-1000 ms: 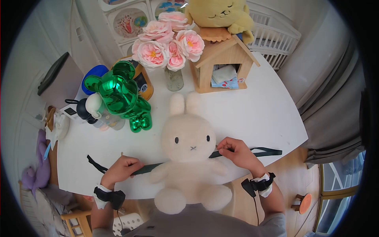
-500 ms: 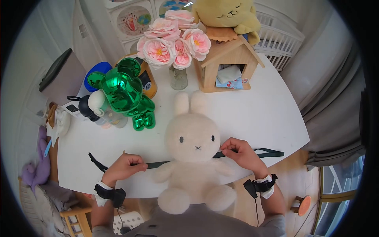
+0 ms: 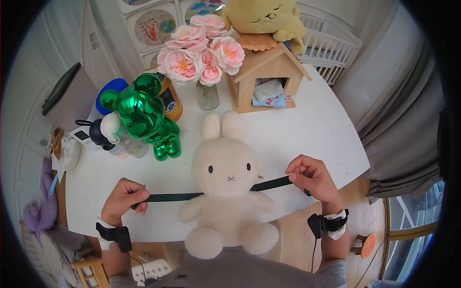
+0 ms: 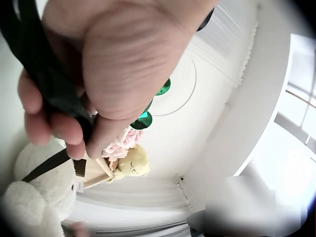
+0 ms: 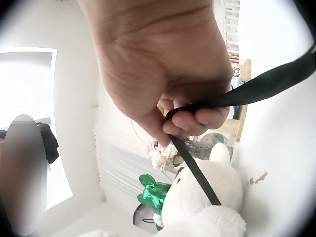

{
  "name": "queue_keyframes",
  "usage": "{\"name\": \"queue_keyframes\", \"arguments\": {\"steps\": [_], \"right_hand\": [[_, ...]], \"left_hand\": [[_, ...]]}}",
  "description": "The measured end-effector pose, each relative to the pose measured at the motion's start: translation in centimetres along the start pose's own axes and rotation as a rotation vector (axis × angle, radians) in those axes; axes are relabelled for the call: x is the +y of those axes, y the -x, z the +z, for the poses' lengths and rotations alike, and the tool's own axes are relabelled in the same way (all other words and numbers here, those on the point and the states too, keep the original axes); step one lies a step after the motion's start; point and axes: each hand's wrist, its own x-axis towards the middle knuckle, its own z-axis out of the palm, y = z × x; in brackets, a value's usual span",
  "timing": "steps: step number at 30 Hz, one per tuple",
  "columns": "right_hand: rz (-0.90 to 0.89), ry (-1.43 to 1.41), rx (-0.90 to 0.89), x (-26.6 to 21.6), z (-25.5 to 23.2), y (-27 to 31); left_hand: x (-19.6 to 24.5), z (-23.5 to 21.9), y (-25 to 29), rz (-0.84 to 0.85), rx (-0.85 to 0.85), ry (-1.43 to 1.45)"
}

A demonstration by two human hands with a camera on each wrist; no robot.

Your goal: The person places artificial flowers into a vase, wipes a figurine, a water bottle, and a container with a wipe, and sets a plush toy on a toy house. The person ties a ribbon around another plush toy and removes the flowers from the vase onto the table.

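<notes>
A cream plush rabbit (image 3: 225, 216) sits at the table's near edge, facing the person. A dark green ribbon (image 3: 174, 197) passes behind its neck and stretches out taut to both sides. The left hand (image 3: 124, 198) pinches one side of the ribbon between thumb and fingers; in the left wrist view the loose end of the ribbon (image 4: 52, 81) runs back over the fingers. On the other side the right hand (image 3: 314, 178) grips the ribbon, whose free end (image 5: 271, 85) trails out past the curled fingers in the right wrist view. Behind the rabbit's neck the ribbon is hidden.
A shiny green bear figure (image 3: 144, 115) stands left on the white table (image 3: 307, 129), beside bottles (image 3: 111, 128). Pink flowers in a glass vase (image 3: 207, 97) and a small wooden house (image 3: 269, 72) are behind the rabbit. A yellow plush (image 3: 264, 19) lies on the house roof.
Both hands have moved outward, away from the rabbit, and the right hand has risen. The ribbon between them is now pulled straight, with longer stretches showing on each side of the neck.
</notes>
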Motion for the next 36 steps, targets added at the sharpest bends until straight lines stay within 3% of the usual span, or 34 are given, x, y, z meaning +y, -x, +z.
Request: {"name": "queue_keyframes", "arguments": {"steps": [8, 10, 14, 16, 21, 23, 27, 30, 33, 36], "right_hand": [[-0.141, -0.118, 0.071, -1.0, -2.1, 1.6], [-0.147, -0.133, 0.076, -1.2, -2.3, 2.0], [-0.164, -0.159, 0.096, -0.9, -2.7, 2.0], [-0.163, -0.158, 0.102, -1.0, -2.7, 2.0], [-0.165, -0.162, 0.109, -1.0, -2.6, 2.0], [-0.167, -0.159, 0.116, -1.1, -2.6, 2.0], [-0.171, -0.17, 0.112, -1.1, -2.6, 2.0], [-0.195, -0.187, 0.104, -1.4, -2.5, 2.2], [-0.198, -0.246, 0.071, -2.5, -2.3, 2.6], [-0.236, -0.308, -0.016, -3.7, -2.5, 3.1]], "left_hand": [[-1.9, -3.7, 1.2, 0.249, -0.093, 0.335], [-2.4, -3.6, 1.0, 0.304, -0.262, 0.53], [-2.6, -3.2, 0.9, 0.327, -0.135, 0.615], [-2.9, -3.3, 0.5, 0.39, -0.109, 0.851], [-0.4, -2.8, 1.8, 0.315, -0.116, 0.704], [0.4, -2.6, 1.9, 0.403, -0.122, 0.533], [1.1, -2.9, 2.6, 0.485, -0.096, 0.575], [2.0, -3.3, 3.6, 0.472, -0.078, 0.769], [3.4, -3.5, 4.0, 0.518, 0.087, 0.522], [5.2, -3.4, 4.3, 0.565, 0.15, 0.285]]}}
